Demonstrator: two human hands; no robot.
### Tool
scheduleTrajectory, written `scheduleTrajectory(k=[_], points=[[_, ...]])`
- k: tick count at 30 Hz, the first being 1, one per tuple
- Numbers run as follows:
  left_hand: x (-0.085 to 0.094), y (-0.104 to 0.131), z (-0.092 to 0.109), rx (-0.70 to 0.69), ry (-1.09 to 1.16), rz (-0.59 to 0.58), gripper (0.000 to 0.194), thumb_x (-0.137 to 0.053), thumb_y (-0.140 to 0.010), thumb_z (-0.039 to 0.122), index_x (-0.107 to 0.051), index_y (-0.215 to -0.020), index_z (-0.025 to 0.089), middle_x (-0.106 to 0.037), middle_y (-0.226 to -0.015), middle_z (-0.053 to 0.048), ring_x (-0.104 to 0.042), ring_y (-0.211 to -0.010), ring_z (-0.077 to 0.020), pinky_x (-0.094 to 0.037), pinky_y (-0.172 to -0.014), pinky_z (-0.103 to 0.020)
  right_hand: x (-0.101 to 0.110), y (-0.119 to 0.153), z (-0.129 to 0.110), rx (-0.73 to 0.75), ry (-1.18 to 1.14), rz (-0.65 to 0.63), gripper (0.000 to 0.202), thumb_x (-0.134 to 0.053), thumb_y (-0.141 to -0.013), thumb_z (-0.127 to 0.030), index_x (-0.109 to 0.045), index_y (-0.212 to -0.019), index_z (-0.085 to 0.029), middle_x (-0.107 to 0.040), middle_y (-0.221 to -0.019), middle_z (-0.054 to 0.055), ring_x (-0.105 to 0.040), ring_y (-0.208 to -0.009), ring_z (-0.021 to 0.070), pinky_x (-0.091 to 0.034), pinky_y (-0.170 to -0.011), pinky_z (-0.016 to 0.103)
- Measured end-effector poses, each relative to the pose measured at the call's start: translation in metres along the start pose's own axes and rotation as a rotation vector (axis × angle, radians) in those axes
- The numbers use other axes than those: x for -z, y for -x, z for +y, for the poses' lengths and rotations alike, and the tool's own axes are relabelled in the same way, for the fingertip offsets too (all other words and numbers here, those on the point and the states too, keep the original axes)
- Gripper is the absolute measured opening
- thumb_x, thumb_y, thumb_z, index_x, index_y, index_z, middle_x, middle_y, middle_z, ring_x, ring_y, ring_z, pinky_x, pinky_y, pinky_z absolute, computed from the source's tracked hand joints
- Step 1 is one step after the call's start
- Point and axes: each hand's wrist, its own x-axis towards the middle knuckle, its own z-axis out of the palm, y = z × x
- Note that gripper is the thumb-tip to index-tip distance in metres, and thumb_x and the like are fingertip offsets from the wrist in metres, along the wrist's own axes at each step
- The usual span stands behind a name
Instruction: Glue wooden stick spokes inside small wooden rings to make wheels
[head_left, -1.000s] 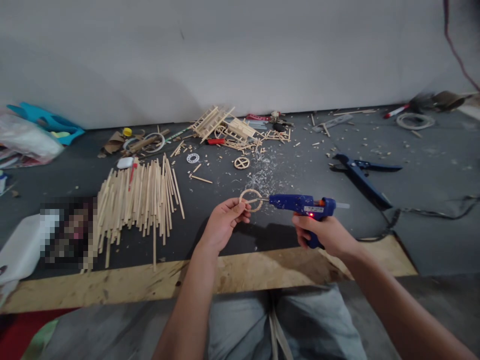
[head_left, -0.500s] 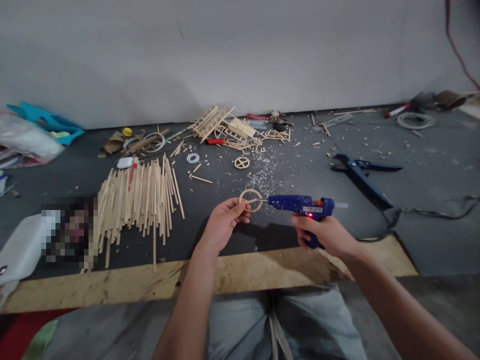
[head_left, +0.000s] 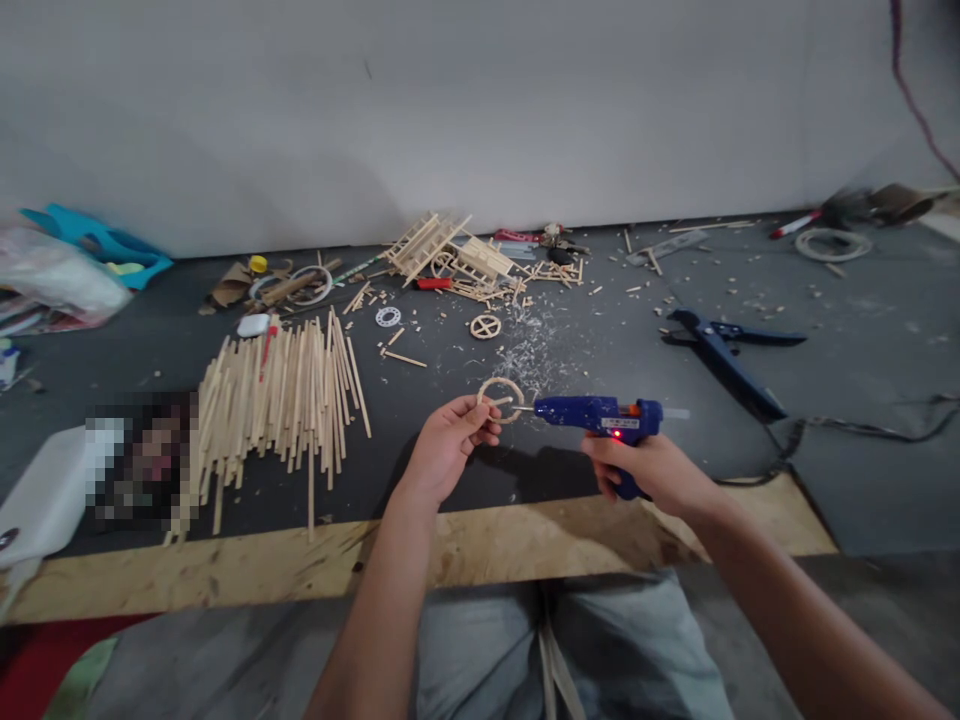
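1. Wooden ring (head_left: 499, 380): located above the worktop (head_left: 885, 350), in front of the person, between the hands.
2. Risk, joint: the short stick (head_left: 502, 401) inside the ring could be pushed askew if the nozzle (head_left: 524, 407) bears on it. Contact between nozzle and stick cannot be confirmed.
3. Risk, burn: the fingertips are near the nozzle; a slip or stray glue could reach them.
4. Orientation: the ring is round and has no distinct long axis. The stick runs rightward from the fingertips, its far end slightly raised.
5. Left hand (head_left: 448, 440): thumb and fingers are pinched closed on the ring's near-left side.
6. Right hand (head_left: 634, 460): fingers are wrapped around the grip of the glue gun (head_left: 581, 410), whose barrel points left. Trigger pressure cannot be determined.
7. Cord (head_left: 784, 450): drag on it could disturb the aim.
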Motion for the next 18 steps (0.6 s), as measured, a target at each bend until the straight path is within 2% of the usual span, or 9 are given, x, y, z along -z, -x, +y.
scheduleTrajectory(k=[7, 10, 12, 15, 16, 18], points=[[0.000, 0.000, -0.001, -0.008, 0.027, 0.001, 0.015, -0.071, -0.072, 0.026, -0.066, -0.074, 0.011, -0.062, -0.073, -0.002, -0.057, -0.061, -0.0082, -0.047, -0.056, -0.019, 0.026, -0.016, -0.017, 0.114, -0.253, 0.095, 0.025, -0.071, -0.068, -0.033, -0.054, -0.061, -0.016, -0.052, -0.053, -0.002, -0.042, -0.040, 0.0071, -0.040, -0.039, 0.023], [0.000, 0.000, 0.000, -0.004, 0.022, 0.003, 0.015, -0.070, -0.072, 0.026, -0.066, -0.074, 0.011, -0.062, -0.073, -0.002, -0.057, -0.061, -0.0080, -0.047, -0.056, -0.019, 0.038, -0.035, -0.028, 0.134, -0.307, 0.134, 0.023, -0.070, -0.071, -0.036, -0.058, -0.070, -0.017, -0.062, -0.067, 0.003, -0.047, -0.044, 0.0085, -0.041, -0.037, 0.022], [0.001, 0.001, 0.000, -0.001, 0.019, 0.002, 0.015, -0.071, -0.072, 0.026, -0.066, -0.074, 0.011, -0.062, -0.072, -0.002, -0.057, -0.061, -0.0080, -0.047, -0.056, -0.019, 0.044, -0.049, -0.032, 0.100, -0.269, 0.156, 0.024, -0.068, -0.073, -0.039, -0.061, -0.078, -0.017, -0.067, -0.077, 0.006, -0.054, -0.050, 0.0113, -0.044, -0.039, 0.022], [0.001, 0.001, 0.000, -0.003, 0.013, 0.001, 0.014, -0.070, -0.073, 0.025, -0.066, -0.074, 0.011, -0.062, -0.073, -0.002, -0.056, -0.062, -0.0080, -0.047, -0.056, -0.018, 0.054, -0.066, -0.030, -0.009, -0.171, 0.151, 0.026, -0.063, -0.077, -0.040, -0.064, -0.083, -0.015, -0.069, -0.086, 0.010, -0.063, -0.065, 0.0165, -0.052, -0.050, 0.026], [0.001, 0.001, 0.000, -0.005, 0.011, 0.000, 0.014, -0.070, -0.073, 0.025, -0.066, -0.074, 0.011, -0.062, -0.072, -0.002, -0.056, -0.062, -0.0079, -0.047, -0.056, -0.018, 0.057, -0.069, -0.029, -0.014, -0.108, 0.177, 0.026, -0.062, -0.077, -0.039, -0.065, -0.082, -0.014, -0.069, -0.086, 0.011, -0.063, -0.067, 0.0175, -0.053, -0.054, 0.027], [0.001, 0.001, 0.001, -0.010, 0.009, -0.001, 0.014, -0.069, -0.073, 0.025, -0.066, -0.074, 0.011, -0.061, -0.072, -0.002, -0.056, -0.062, -0.0079, -0.047, -0.056, -0.018, 0.065, -0.069, -0.025, 0.072, 0.057, 0.332, 0.024, -0.064, -0.075, -0.037, -0.065, -0.080, -0.013, -0.068, -0.081, 0.010, -0.062, -0.066, 0.0172, -0.051, -0.054, 0.027]])
